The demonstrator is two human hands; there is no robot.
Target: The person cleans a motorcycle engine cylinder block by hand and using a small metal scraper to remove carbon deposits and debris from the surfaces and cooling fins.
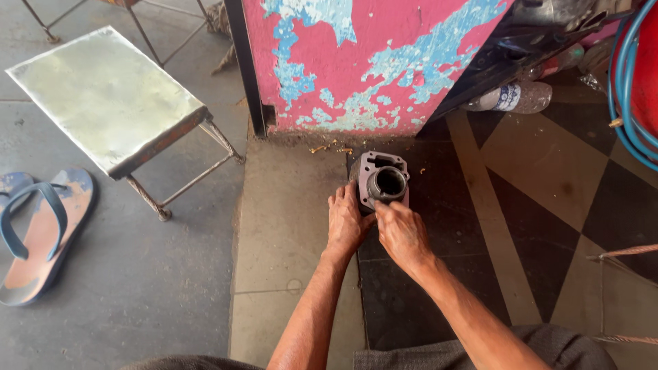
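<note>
A grey metal engine cylinder block with a round bore sits on the tiled floor in front of a pink wall with peeling paint. My left hand grips the block's left side and near edge. My right hand rests against the block's near edge, fingers curled at its lower rim. Both forearms reach in from the bottom of the view.
A small metal stool stands at the upper left, and a blue flip-flop lies at the far left. A plastic bottle lies by the wall; blue hose coils at the right edge. Small debris lies near the wall base.
</note>
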